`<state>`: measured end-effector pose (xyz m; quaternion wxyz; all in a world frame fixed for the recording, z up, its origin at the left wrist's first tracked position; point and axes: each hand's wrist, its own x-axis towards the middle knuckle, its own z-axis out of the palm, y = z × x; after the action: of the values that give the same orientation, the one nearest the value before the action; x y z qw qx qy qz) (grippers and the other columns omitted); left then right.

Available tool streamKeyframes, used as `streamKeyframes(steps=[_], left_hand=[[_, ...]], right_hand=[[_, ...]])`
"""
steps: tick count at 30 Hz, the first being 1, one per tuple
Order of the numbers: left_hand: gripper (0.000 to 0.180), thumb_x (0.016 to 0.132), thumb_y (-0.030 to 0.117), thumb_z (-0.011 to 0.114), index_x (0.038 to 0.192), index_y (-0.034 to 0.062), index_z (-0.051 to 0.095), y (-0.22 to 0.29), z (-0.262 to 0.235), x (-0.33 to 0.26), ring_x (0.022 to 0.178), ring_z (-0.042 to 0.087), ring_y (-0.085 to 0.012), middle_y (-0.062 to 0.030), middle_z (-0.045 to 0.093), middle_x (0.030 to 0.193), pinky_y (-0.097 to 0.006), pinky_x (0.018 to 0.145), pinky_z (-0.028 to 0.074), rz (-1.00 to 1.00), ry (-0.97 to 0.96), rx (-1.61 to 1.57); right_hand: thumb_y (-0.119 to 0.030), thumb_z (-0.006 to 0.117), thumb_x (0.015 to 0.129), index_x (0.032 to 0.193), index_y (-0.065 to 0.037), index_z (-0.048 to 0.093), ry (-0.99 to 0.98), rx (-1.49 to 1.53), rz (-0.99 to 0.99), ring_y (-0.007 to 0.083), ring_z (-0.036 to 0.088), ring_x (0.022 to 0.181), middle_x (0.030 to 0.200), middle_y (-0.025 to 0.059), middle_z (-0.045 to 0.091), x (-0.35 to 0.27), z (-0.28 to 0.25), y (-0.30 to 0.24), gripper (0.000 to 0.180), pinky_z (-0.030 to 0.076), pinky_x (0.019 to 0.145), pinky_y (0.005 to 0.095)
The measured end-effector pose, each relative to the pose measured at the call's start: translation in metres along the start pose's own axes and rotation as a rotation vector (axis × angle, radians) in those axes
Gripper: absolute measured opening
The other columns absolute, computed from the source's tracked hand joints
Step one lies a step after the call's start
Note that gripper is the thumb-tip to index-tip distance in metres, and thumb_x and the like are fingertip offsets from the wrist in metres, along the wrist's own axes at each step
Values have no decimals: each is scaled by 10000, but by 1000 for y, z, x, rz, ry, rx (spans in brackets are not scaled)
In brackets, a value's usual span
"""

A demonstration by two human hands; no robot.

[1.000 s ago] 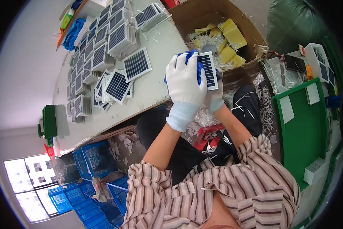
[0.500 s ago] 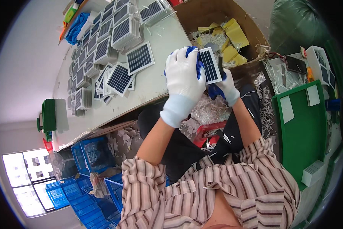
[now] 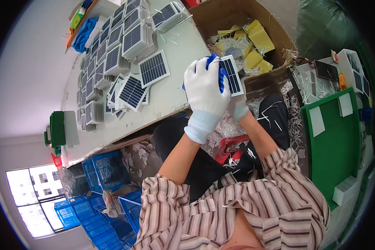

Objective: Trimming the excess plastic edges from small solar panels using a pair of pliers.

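My left hand, in a white glove with blue-coated fingers, is closed around the left edge of a small solar panel with a white border. The panel is tilted above my lap, its dark cell side showing. Close behind its lower right part is my right hand, also gloved, blurred and with its fingers hidden. To the left on the table, a loose panel lies beside a spread pile of similar panels.
Neat stacks of panels fill the far left of the table. Beyond my hands stands a cardboard box with yellow scraps and shredded strips. At right are a green tray and a dark green bag. Blue crates stand at lower left.
My right hand has moved left and lower behind the panel, so its fingers no longer show. A dark upright thing beside it has gone from sight. The panel has shifted slightly lower.
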<state>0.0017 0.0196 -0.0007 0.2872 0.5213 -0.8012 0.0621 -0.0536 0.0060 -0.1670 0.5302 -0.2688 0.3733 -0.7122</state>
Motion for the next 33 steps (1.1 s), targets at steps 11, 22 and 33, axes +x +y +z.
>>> streamKeyframes(steps=[11, 22, 33], left_hand=[[380, 701, 114, 634, 1071, 34, 604, -11, 0, 4, 1072, 482, -355, -149, 565, 1077, -446, 944, 382, 80, -12, -106], [388, 739, 57, 596, 1127, 48, 588, -2, -25, 3, 1094, 497, -350, -148, 565, 1153, -415, 995, 363, 68, -85, 4], [432, 704, 37, 607, 1132, 16, 558, -17, -16, 4, 1132, 459, -337, -154, 530, 1178, -408, 999, 347, 66, -141, -17]], right_hand=[[-72, 671, 788, 1025, -55, 492, -224, -106, -178, 147, 611, 806, 934, 76, 602, 39, 7, -17, 298, 506, 701, 263], [-116, 698, 780, 854, 6, 619, -413, -194, 103, 75, 557, 585, 686, 17, 608, -9, -46, -57, 163, 467, 541, 221], [-170, 727, 757, 882, -14, 609, -401, -241, 200, 74, 566, 632, 695, 16, 609, -23, -51, -64, 232, 468, 594, 231]])
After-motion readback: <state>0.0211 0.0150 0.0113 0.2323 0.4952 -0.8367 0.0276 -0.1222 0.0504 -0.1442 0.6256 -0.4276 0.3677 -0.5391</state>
